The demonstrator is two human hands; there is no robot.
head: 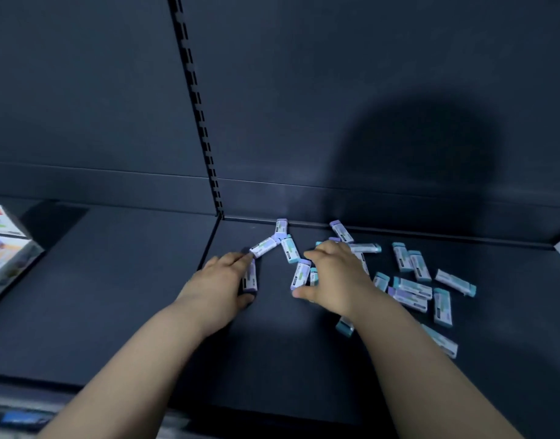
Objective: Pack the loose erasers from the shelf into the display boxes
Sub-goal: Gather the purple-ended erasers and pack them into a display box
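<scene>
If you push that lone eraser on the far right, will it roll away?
Probably not: the eraser looks flat-sided and lies flat on the shelf, so it would likely slide. It is small beside the right hand, so probably light and easy to pinch.

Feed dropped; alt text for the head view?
Both hands reach onto a dark shelf among loose erasers: the left hand rests on a purple-ended eraser, the right hand spreads over the pile. A display box sits far left.
</scene>
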